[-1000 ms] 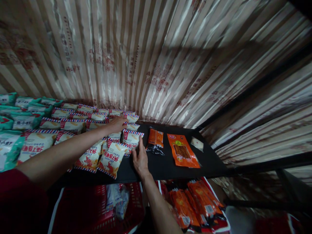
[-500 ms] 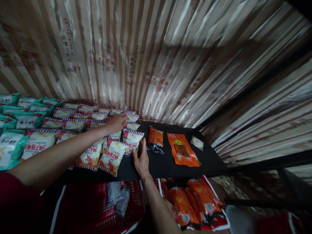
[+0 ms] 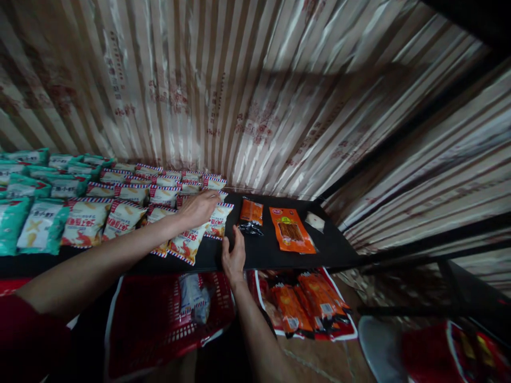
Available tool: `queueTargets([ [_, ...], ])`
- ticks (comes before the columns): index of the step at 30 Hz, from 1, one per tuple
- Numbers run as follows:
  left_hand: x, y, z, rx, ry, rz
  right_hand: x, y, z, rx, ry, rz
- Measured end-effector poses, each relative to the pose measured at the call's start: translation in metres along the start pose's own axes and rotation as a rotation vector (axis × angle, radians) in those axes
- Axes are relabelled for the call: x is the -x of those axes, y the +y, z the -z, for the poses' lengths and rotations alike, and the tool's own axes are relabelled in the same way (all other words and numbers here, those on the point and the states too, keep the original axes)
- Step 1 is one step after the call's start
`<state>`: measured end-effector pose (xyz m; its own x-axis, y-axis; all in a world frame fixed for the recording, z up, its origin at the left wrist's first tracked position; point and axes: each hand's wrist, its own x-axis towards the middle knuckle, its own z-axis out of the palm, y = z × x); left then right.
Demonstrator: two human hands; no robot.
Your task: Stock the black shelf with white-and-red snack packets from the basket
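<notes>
White snack bags [image 3: 85, 221] with red lettering and red-blue striped edges stand in rows on a black shelf [image 3: 275, 258]. My left hand [image 3: 200, 206] reaches over the rows from the left. Its fingers are bent together on the top of a snack bag [image 3: 219, 219] at the right end, partly covering it. Close to that bag's right side, my right hand [image 3: 235, 255] is upright with thumb and fingers apart, holding nothing. A front-row bag [image 3: 187, 244] leans below my left wrist.
Green snack bags [image 3: 43, 226] fill the shelf's left. Right of my hands lie a small orange packet [image 3: 251, 213], a larger orange packet [image 3: 291, 231] and a white item [image 3: 315, 221]. Below are a red basket [image 3: 139, 319] and another basket of orange packets [image 3: 293, 308]. A striped curtain [image 3: 247, 96] hangs behind.
My left hand has come off a back-row bag and moved to one nearer the front. My right hand now sits slightly apart from the bag beside it. The view has shifted a little.
</notes>
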<state>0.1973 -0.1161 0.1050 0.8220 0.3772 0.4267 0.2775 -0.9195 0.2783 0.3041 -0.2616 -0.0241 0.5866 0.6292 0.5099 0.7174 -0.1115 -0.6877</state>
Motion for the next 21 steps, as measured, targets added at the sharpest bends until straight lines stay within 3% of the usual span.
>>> queueTargets([
  [7, 0.069, 0.050, -0.020, 0.184, 0.002, -0.010, 0.039, -0.024, 0.018, -0.040, 0.017, 0.043],
  [14, 0.148, 0.073, -0.052, 0.256, -0.109, 0.054, 0.083, -0.040, 0.028, -0.057, -0.022, 0.069],
  [21, 0.207, 0.092, -0.085, 0.423, -0.173, 0.234, 0.141, -0.037, 0.014, -0.060, -0.216, 0.020],
])
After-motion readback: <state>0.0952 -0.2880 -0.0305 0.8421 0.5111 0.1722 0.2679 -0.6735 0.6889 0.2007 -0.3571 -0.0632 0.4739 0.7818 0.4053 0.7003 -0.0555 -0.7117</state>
